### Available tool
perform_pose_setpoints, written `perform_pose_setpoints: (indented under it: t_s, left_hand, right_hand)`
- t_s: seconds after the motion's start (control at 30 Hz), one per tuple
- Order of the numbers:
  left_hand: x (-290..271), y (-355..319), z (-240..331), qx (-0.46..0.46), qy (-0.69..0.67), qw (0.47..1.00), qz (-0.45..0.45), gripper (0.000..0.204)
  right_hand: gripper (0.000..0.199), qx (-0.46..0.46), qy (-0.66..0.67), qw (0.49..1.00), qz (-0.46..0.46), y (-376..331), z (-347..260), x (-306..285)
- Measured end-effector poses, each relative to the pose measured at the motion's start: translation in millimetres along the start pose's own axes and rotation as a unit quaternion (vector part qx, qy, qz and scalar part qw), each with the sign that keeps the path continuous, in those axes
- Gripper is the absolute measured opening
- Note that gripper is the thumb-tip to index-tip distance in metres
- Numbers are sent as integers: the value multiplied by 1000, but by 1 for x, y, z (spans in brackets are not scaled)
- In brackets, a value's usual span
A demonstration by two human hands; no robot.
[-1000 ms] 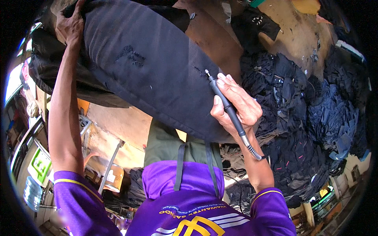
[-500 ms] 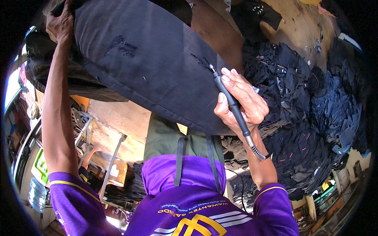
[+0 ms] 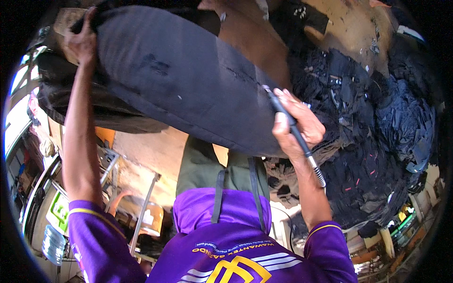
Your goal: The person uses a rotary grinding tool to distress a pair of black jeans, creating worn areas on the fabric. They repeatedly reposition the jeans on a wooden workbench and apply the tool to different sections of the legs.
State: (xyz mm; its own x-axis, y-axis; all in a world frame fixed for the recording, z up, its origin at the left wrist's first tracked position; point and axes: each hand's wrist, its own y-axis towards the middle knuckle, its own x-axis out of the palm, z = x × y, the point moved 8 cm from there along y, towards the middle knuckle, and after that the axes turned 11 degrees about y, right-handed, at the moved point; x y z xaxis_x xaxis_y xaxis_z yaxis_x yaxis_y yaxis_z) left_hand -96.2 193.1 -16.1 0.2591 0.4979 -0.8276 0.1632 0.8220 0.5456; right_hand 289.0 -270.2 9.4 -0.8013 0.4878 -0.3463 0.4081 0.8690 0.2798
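Note:
A dark denim trouser leg (image 3: 184, 80), stretched full and rounded, lies slantwise in front of me. One roughed, frayed patch (image 3: 157, 65) shows toward its left part, and a thin worn streak (image 3: 236, 73) runs near its far edge. My left hand (image 3: 84, 45) grips the cloth at the far left end. In my right hand (image 3: 302, 123) is a pen-shaped rotary grinder (image 3: 302, 144), black with a metal spring sleeve at its rear. Its tip is at the cloth beside the streak's right end; I cannot tell whether it touches.
Heaps of dark garments (image 3: 358, 155) fill the right side. More dark cloth (image 3: 127, 115) hangs under the leg at left. Lower left are a metal frame (image 3: 144, 207), a green container (image 3: 57, 210) and a clear water jug (image 3: 53, 245). A thin cable (image 3: 289, 221) hangs below my right arm.
The grinder and my right hand have moved a little right and toward me, the tip going along the leg. My left hand appears slightly lower and further right in view.

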Motion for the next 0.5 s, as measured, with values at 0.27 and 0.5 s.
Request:
perform_pose_setpoints:
  t_s: [0.27,0.5]
  left_hand:
    - [6,12,5,-151,-235,928,-248,71]
    - [7,25,7,-129,-138,788,-586,103]
  right_hand:
    - [57,188,57,937,290,-73,11,-107]
    - [35,155,-164,935,273,-103,30,-100]
